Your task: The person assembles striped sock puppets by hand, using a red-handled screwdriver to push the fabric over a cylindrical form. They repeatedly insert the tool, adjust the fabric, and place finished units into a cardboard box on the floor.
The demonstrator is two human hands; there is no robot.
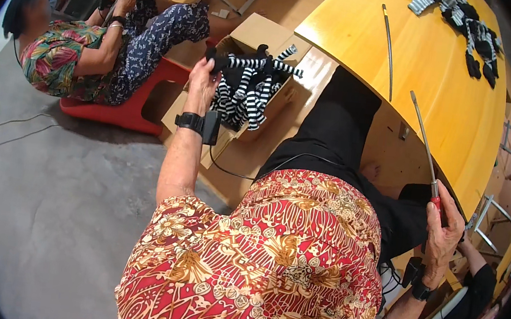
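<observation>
My left hand (202, 82) is closed on the black end of a black-and-white striped knitted glove (247, 63), held over an open cardboard box. Inside that box lies a heap of similar striped knitted gloves (237, 100); their exact shapes are hard to tell. At the right, beside the table edge, my right hand (446, 226) is wrapped round the red handle of a long screwdriver (427, 142). Its thin metal shaft points up and leftward over the yellow table. The lower handle is hidden in my palm.
On the yellow table (356, 30) lie a thin dark rod (388, 52) and a pile of striped gloves (469, 26). The cardboard box (259, 32) stands left of my legs. A person (101, 56) sits on a red stool (110, 116); another person's sleeve (471, 300) shows lower right.
</observation>
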